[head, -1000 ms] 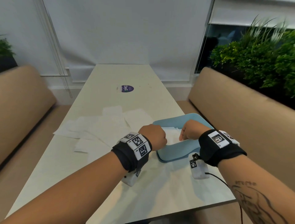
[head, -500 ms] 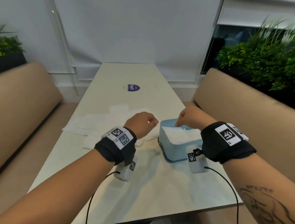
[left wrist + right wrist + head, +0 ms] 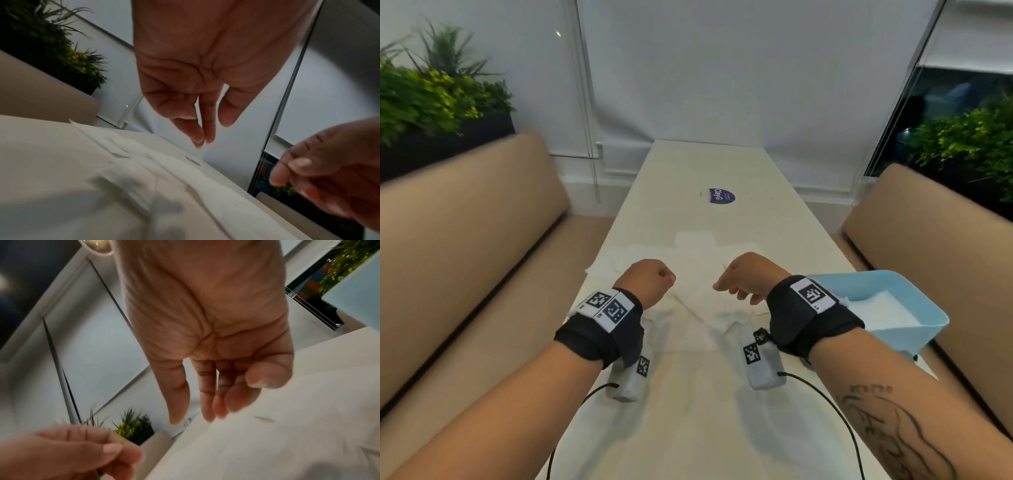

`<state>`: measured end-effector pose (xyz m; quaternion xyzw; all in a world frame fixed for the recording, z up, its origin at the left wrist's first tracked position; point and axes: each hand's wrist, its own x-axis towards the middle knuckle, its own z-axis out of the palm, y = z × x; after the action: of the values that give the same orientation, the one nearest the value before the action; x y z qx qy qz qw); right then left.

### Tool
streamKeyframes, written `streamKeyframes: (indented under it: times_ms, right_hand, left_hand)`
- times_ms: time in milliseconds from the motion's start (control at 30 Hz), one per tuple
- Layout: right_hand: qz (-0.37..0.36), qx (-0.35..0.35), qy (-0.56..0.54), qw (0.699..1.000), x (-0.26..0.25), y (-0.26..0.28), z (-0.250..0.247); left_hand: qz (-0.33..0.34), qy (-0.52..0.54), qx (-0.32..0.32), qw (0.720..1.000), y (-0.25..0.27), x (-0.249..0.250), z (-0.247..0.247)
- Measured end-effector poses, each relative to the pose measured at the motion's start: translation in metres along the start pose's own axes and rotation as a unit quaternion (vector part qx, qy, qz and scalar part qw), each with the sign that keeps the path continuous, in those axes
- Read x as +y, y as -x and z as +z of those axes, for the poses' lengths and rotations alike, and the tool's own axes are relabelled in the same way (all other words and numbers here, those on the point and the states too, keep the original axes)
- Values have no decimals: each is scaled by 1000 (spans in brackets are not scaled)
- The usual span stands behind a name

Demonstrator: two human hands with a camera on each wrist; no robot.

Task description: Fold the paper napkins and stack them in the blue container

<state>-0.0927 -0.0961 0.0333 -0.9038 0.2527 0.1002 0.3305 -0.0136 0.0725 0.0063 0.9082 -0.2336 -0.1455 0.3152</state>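
Both hands are up over the table (image 3: 698,428) now, side by side and apart, neither one touching paper. The left hand (image 3: 650,281) hovers above the loose paper napkins (image 3: 695,274). From the head view it looks like a soft fist, but the wrist camera shows the fingers (image 3: 207,121) hanging down in a relaxed curve, thumb off to the side, nothing between them. The right hand (image 3: 748,274) matches it – its fingers (image 3: 176,394) droop loosely toward the tabletop, thumb bent inward, and it carries nothing.

The loose napkins lie scattered across the middle of the table, overlapping one another, some flat and some rumpled, running beneath both hands and a little beyond them. How many sheets there are cannot be told; they blend into the pale surface.

Over to the right of the right hand sits the blue container (image 3: 904,337), near the table's right edge, partly hidden behind the right wristband (image 3: 811,308). Inside it lies a white stack of folded napkins (image 3: 883,310), flat against the bottom.

The left wristband (image 3: 602,322) is black with square coded markers, like the right one. Farther up the table there is a round purple sticker (image 3: 719,196). A tan bench (image 3: 465,240) flanks the table on the left and another bench (image 3: 928,240) on the right, with green plants (image 3: 431,96) behind.
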Motion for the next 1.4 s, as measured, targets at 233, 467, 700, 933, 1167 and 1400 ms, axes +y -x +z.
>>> streamKeyframes:
  times_ms: [233, 467, 700, 933, 1167, 1400]
  right_hand:
    - [5, -24, 180, 983, -4, -37, 40]
    - [49, 12, 210, 976, 2, -55, 51]
    - [61, 22, 100, 993, 9, -61, 48]
    - [20, 114, 36, 993, 15, -60, 44]
    - [-72, 129, -158, 976, 7, -39, 34]
    - [-104, 49, -330, 937, -2, -9, 23]
  left_hand:
    - [-20, -21, -41, 999, -6, -25, -2]
    - [-4, -6, -95, 995, -9, -25, 8]
    - [-9, 68, -131, 989, -8, -23, 20]
    - [-24, 132, -136, 982, -6, -21, 22]
    - [-76, 200, -67, 975, -9, -19, 23]
    - [-63, 356, -21, 932, -6, -8, 11]
